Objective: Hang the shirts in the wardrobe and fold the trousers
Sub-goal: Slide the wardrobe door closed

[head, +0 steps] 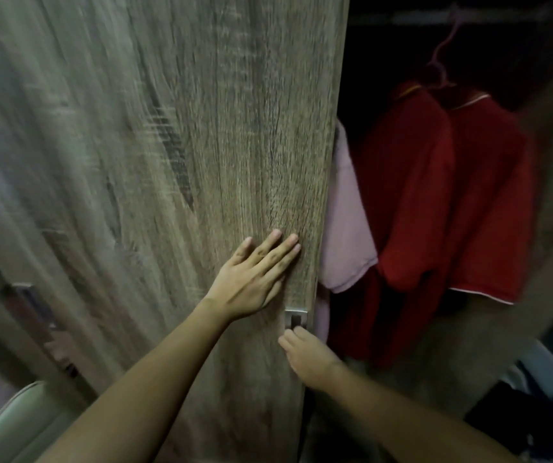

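Against the wardrobe door (201, 128), near its free edge, the left hand (251, 279) lies flat with straight fingers, palm pressed to the wood grain. Just below it, the right hand (308, 357) reaches up to the small metal handle (296, 318). Its fingertips are at the handle's lower end, but I cannot tell whether they hook it or only touch it. The two hands are close together but do not touch.

Right of the door's edge, in the dark interior, two red shirts (435, 195) hang from a pale purple hanger (442, 58) on the rail (435, 16). A pink garment (345, 235) hangs right beside the door's edge. No trousers can be made out. The dark heap at the lower right of the door is too dim to name.

The step in hand looks like swinging the door, though one picture does not tell whether it is opening or closing. To do it well, the flat palm belongs where it is, far from the hinge side, so that a light push is enough. The right hand should steer by the handle and not by the door's edge, where fingers could be nipped. The pink garment is the main risk: its sleeve hangs so near the edge that it could be caught, so it wants nudging inward first.

No brand, label or writing can be read on the door, the handle or the clothes.
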Tool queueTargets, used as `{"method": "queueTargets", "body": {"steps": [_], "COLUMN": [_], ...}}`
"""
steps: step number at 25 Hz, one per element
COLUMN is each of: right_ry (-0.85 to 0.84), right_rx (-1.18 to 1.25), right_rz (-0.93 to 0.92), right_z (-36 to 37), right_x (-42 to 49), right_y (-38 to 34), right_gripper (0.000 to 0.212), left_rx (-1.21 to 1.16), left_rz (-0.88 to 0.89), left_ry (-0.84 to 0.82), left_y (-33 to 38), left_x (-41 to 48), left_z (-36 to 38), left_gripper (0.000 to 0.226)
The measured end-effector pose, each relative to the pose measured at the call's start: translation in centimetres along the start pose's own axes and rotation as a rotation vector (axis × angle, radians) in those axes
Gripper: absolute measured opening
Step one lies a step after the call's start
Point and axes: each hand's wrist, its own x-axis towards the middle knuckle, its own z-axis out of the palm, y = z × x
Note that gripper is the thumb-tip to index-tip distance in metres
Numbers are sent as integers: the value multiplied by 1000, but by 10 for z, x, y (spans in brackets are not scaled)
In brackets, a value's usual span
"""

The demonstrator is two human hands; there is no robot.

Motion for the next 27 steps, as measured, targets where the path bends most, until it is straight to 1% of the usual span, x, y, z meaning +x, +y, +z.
{"method": "queueTargets", "body": {"steps": [4, 7, 11, 13, 17, 23, 27], "right_ry": [2, -60, -96, -128, -201, -277, -305], "right_rx": [-39, 43, 132, 138, 111, 134, 137], "right_rz": [45, 89, 162, 177, 237, 304, 311], "right_z": [29, 49, 72, 82, 107, 124, 138], "right_x": [-53, -90, -136, -154, -188, -219, -239], "right_y": [16, 25, 34, 37, 43, 54, 60], "right_gripper": [36, 37, 40, 40, 40, 42, 41], "left_rx": [-44, -68, -101, -112, -116, -130, -126], "left_rz": [112, 174, 210, 238, 311, 333, 352], "left_ry": [88, 159, 258, 290, 324, 326, 321], "left_y": [37, 68, 110, 123, 152, 191, 209], "left_x": [39, 71, 106, 120, 149, 181, 198], "left_z": [12, 14, 11, 10, 12, 14, 13], "left_gripper": [60, 59, 51, 51, 52, 56, 56]}}
